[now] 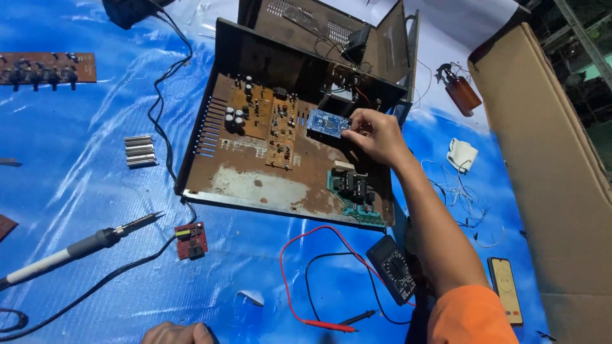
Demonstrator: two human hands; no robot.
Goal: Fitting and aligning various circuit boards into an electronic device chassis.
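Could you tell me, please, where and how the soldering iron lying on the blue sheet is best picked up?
Probably by its pale handle, from above, fingers closing across the shaft. The soldering iron lies flat on the blue sheet, its dark metal tip pointing up-right toward the rusty chassis. The left hand lies nearest; keep off the tip end.

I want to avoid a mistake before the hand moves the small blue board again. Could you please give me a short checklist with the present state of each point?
1. Right hand grips the blue board at its right edge: ok.
2. Board is held above the rusty chassis, beside the brown circuit board: ok.
3. Wires attached to the blue board: cannot tell.
4. Soldering iron lies on the blue sheet, away from the hands: ok.
5. Multimeter leads lie loose near the arm: not ok.
6. Left hand at the bottom edge holds something: cannot tell.
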